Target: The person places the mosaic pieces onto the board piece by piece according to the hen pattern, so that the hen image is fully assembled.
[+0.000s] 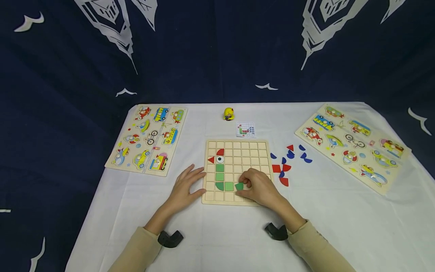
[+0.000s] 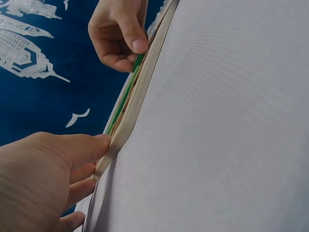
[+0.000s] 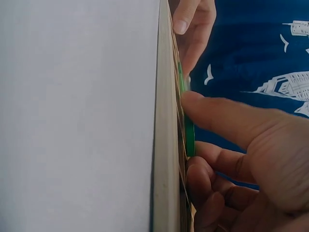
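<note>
I see the right hand curled over the lower middle of the wooden grid board, thumb and fingers pinching a green tile, tilted, just right of the green row. The left hand lies flat, fingers straight, against the board's left edge. Loose red and blue pieces sit right of the board; a pattern card lies behind it.

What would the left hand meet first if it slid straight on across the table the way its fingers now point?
The left hand lies flat, its fingers pointing toward the wooden grid board and touching its left edge. Straight on, it would meet that edge at once, and beyond it probably the green tiles.
</note>
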`<action>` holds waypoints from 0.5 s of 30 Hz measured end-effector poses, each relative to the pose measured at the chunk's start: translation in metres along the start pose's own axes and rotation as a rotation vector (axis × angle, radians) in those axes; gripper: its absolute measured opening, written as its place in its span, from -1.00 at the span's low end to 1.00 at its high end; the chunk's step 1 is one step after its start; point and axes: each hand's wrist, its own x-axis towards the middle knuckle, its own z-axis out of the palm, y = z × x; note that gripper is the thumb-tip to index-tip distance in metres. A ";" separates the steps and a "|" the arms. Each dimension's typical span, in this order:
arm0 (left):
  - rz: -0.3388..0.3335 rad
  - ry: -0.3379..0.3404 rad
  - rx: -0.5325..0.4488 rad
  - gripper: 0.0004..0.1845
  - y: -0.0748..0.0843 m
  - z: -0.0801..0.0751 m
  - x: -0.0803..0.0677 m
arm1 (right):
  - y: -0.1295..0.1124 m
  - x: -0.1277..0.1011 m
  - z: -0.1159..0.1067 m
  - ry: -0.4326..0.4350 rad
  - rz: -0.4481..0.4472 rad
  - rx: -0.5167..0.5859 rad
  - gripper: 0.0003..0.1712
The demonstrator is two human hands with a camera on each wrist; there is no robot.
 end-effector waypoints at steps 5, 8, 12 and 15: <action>0.004 0.004 0.005 -0.42 -0.001 0.000 0.000 | 0.001 0.001 0.002 0.016 -0.001 0.002 -0.63; 0.005 0.007 0.005 -0.42 -0.001 0.001 0.000 | 0.001 0.001 0.002 0.022 -0.005 0.002 -0.65; 0.007 0.008 0.000 -0.43 0.000 0.000 0.000 | 0.000 0.001 0.002 0.030 -0.017 -0.002 -0.68; 0.008 0.009 0.000 -0.43 0.000 0.000 0.000 | 0.000 0.001 0.001 0.035 -0.023 -0.004 -0.70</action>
